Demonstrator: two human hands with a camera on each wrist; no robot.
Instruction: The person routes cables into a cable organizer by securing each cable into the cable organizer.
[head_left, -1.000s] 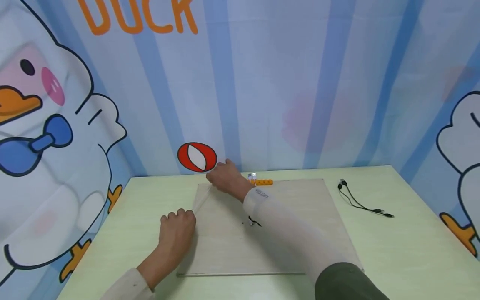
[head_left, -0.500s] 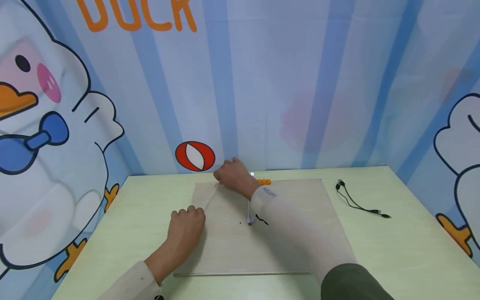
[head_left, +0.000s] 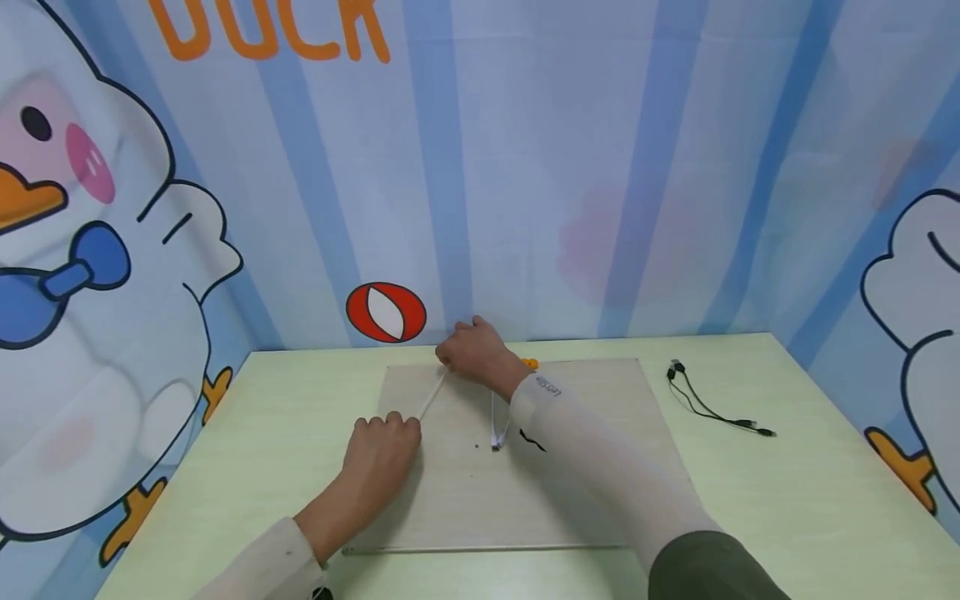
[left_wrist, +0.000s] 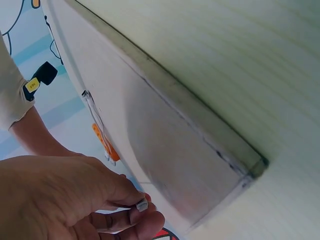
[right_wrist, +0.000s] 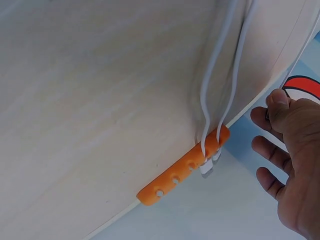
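Note:
A white cable [head_left: 431,397] is stretched between my two hands above the far left of a pale board. My left hand [head_left: 382,462] pinches one end of it; in the left wrist view a small metal plug [left_wrist: 142,204] shows between thumb and fingers. Farther back, my right hand [head_left: 480,358] pinches the cable between thumb and forefinger, its other fingers loosely bent. Beside that hand, an orange cable holder [right_wrist: 182,167] sits along the board's far edge. Two white cords [right_wrist: 235,75] run through its slots, their white plugs [right_wrist: 206,167] hanging beyond it.
The pale board [head_left: 600,500] lies on a light table [head_left: 292,433]. White cord ends [head_left: 496,440] and a short black strip [head_left: 532,441] lie mid-board. A black cable [head_left: 708,408] rests at the right. A printed curtain [head_left: 525,167] stands behind.
Both hands have shifted right with the cable still stretched between them. My right wrist now covers most of the orange cable holder, while more of the white cord mid-board shows.

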